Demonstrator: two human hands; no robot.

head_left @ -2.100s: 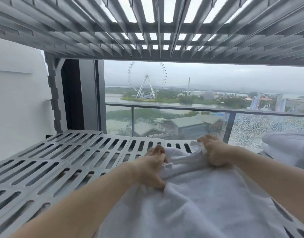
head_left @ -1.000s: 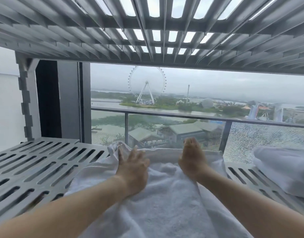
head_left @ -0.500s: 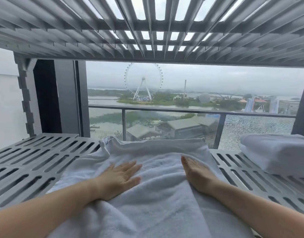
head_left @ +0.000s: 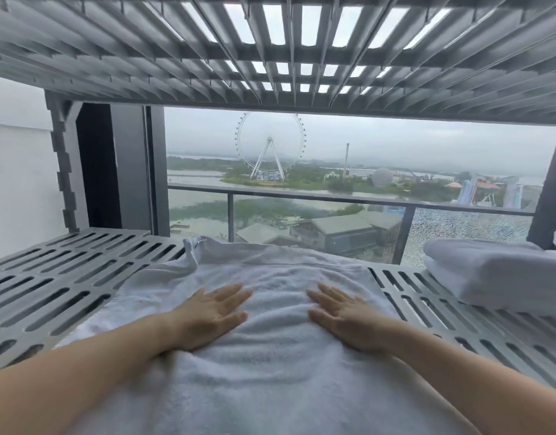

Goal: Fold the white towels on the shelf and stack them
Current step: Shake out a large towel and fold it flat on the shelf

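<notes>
A white towel [head_left: 279, 365] lies spread across the middle of the grey slatted shelf [head_left: 60, 284], its far edge rumpled near the back. My left hand [head_left: 210, 312] lies flat on it with straight fingers, left of centre. My right hand [head_left: 342, 318] presses flat on it too, right of centre, fingers pointing inward. Both palms are down and hold nothing. A folded white towel [head_left: 499, 274] sits on the shelf at the right.
Another slatted shelf [head_left: 286, 51] hangs low overhead. A grey upright post [head_left: 66, 171] stands at the back left and another [head_left: 549, 189] at the back right. Behind the shelf is a glass balcony railing [head_left: 320, 199].
Both hands let go of the towel's far edge, drew back toward me and now lie flat on the spread towel, closer together than half a second ago.
</notes>
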